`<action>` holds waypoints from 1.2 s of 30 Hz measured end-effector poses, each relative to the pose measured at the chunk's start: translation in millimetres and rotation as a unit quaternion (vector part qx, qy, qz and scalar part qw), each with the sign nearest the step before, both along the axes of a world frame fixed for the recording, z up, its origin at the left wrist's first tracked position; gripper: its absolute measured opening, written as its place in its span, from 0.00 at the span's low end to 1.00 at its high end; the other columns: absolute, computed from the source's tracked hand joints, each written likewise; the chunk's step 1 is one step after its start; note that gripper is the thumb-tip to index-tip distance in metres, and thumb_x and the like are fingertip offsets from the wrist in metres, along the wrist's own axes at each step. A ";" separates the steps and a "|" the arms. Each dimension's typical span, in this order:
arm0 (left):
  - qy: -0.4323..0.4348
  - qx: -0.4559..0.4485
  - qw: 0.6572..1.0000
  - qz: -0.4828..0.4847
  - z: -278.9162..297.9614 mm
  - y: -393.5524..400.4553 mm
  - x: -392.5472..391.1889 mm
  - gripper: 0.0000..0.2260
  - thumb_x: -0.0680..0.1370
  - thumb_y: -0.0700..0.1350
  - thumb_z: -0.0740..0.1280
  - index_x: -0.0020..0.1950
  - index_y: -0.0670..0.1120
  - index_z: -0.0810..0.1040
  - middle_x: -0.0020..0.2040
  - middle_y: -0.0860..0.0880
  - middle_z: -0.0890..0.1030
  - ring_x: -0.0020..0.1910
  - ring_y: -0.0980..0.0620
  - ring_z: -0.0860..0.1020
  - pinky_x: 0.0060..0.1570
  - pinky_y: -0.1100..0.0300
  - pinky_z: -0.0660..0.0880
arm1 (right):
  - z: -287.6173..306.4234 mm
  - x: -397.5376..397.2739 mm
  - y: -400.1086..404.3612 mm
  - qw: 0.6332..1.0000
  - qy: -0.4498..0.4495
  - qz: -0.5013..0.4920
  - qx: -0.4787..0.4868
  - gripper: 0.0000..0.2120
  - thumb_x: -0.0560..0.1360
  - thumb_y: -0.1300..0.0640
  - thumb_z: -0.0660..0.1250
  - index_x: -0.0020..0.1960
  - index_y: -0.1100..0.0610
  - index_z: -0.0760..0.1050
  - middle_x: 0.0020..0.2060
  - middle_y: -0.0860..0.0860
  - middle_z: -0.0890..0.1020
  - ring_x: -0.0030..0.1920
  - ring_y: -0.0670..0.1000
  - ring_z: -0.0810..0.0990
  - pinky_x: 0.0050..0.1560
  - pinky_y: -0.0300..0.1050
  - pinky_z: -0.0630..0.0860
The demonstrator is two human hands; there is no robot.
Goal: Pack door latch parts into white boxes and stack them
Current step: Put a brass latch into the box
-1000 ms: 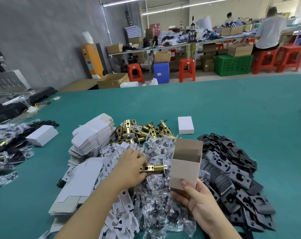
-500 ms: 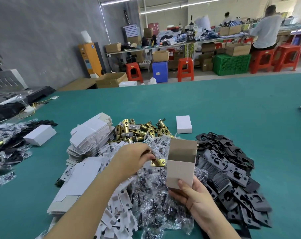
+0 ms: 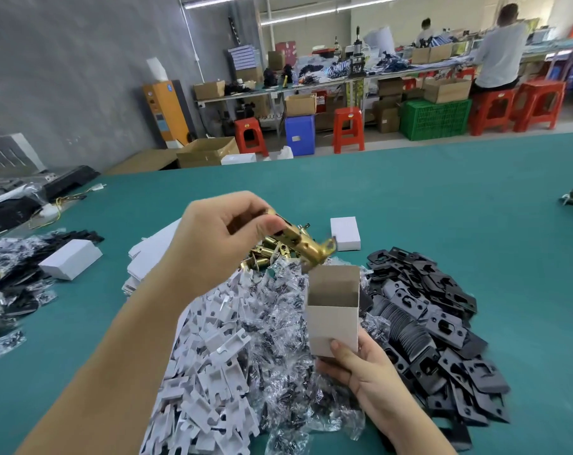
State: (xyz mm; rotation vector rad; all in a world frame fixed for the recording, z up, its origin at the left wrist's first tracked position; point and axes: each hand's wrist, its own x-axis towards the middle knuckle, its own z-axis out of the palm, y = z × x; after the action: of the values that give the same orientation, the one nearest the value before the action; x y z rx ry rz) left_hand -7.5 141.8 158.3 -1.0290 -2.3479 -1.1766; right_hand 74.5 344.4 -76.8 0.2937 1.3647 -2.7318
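Note:
My left hand (image 3: pixel 219 238) pinches a brass door latch (image 3: pixel 303 243) by one end, tilted down toward the open top of a white box (image 3: pixel 332 320). The latch's lower end is just above the box's mouth. My right hand (image 3: pixel 365 369) holds that box upright from below, thumb on its front face. More brass latches (image 3: pixel 262 257) lie in a heap behind. A shut white box (image 3: pixel 345 233) lies flat on the green table (image 3: pixel 459 208) beyond them.
Piles surround the hands: white card inserts (image 3: pixel 209 362), clear bags of screws (image 3: pixel 278 323), black plates (image 3: pixel 439 326), flat white box blanks (image 3: pixel 150 254). Another shut white box (image 3: pixel 70 259) lies at the left. People work at benches far behind.
My left hand has lifted the brass latch from the pile and carried it up and right, over the open box. My right hand has kept the box upright.

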 end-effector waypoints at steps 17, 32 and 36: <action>0.041 -0.223 0.974 0.004 -36.2 42.1 5.1 0.10 0.78 0.57 0.71 0.45 0.51 0.83 0.32 0.57 0.74 0.33 0.57 0.71 0.34 0.57 0.68 | 4.3 1.3 2.1 1.000 0.000 0.011 -0.014 0.27 0.70 0.61 0.76 0.67 0.61 0.75 0.57 0.64 0.85 0.54 0.63 0.85 0.54 0.54 0.85; 0.086 -0.419 0.904 0.022 -63.6 57.6 10.0 0.18 0.83 0.61 0.59 0.55 0.54 0.85 0.76 0.49 0.62 0.76 0.46 0.52 0.74 0.50 0.52 | 1.8 1.1 -0.3 1.000 0.019 0.003 0.001 0.26 0.68 0.58 0.79 0.65 0.58 0.79 0.57 0.64 0.84 0.56 0.62 0.84 0.57 0.58 0.83; 0.070 -0.427 0.901 0.008 -66.0 54.7 9.0 0.19 0.84 0.60 0.57 0.54 0.53 0.85 0.75 0.50 0.66 0.75 0.49 0.56 0.71 0.53 0.53 | 0.8 0.8 -1.7 1.000 0.019 -0.002 0.012 0.28 0.68 0.56 0.79 0.66 0.58 0.78 0.57 0.62 0.85 0.56 0.61 0.85 0.56 0.56 0.83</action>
State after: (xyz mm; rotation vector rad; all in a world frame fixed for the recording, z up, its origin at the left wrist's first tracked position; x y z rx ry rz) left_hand 1.5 196.5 92.4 -1.2627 -2.7638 0.0199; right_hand 75.3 342.7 -76.0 0.2478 1.4078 -2.7411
